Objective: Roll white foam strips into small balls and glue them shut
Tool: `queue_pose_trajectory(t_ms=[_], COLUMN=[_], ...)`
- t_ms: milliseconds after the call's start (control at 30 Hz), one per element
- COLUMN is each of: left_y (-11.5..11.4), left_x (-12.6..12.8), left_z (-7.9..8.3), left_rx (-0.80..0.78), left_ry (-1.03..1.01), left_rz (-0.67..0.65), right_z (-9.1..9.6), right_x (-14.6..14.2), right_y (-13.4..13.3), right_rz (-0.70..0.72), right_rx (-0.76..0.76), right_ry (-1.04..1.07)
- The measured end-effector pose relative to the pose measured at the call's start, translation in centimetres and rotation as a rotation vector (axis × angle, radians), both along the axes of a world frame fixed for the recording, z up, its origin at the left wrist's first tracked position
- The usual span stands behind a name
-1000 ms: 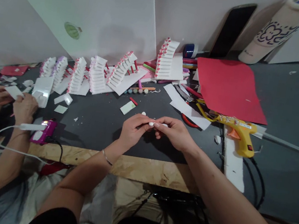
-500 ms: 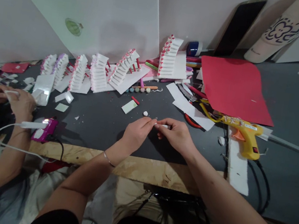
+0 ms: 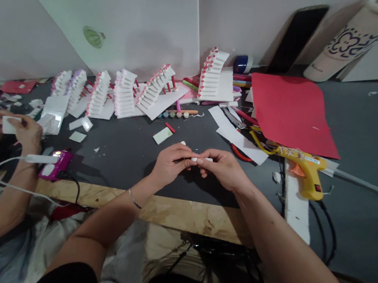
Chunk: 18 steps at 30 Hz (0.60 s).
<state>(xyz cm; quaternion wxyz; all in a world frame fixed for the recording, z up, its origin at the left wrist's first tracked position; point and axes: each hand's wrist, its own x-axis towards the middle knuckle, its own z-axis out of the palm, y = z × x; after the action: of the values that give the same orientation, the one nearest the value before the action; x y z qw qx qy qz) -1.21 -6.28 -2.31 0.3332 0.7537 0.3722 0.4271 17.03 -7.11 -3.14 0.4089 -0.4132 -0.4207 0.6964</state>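
My left hand (image 3: pixel 171 163) and my right hand (image 3: pixel 221 168) meet over the dark tabletop, fingertips pinched together. Between them is a small white piece (image 3: pixel 203 160), short and strip-like; the fingers cover much of it, so its full shape is hidden. Both hands are closed on this piece. Just behind my left hand a small white lump (image 3: pixel 183 143) peeks out, mostly covered. Farther back lie a pale rectangular piece (image 3: pixel 163 135) and a short red stick (image 3: pixel 170 127).
Stepped white racks (image 3: pixel 124 94) with pink-tipped pieces line the back. To the right are a red sheet (image 3: pixel 295 112), white paper strips (image 3: pixel 241 139), a yellow glue gun (image 3: pixel 308 170) and a bottle (image 3: pixel 350 47). At left, a co-worker's hands (image 3: pixel 30 133) hold a white piece near a purple adapter (image 3: pixel 57 165).
My left hand has shifted slightly left and up, covering more of the white lump. More of the white piece shows between my fingers. The co-worker's white piece has turned to show its flat face.
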Motion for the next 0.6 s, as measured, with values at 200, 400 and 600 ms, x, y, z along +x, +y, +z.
queue_pose_trajectory(t_ms=[200, 400, 600], left_y=[0.2, -0.1, 0.0], left_x=[-0.4, -0.6, -0.2], left_z=[-0.2, -0.9, -1.1], left_rx=[0.372, 0.442, 0.376], left_ry=[0.266, 0.491, 0.408], left_rz=[0.104, 0.048, 0.076], right_z=[0.3, 0.0, -0.1], right_x=[-0.1, -0.4, -0.5], right_y=[0.1, -0.2, -0.2], right_rz=[-0.023, -0.08, -0.128], right_rx=[-0.047, -0.035, 0.063], right_ry=[-0.052, -0.238, -0.271])
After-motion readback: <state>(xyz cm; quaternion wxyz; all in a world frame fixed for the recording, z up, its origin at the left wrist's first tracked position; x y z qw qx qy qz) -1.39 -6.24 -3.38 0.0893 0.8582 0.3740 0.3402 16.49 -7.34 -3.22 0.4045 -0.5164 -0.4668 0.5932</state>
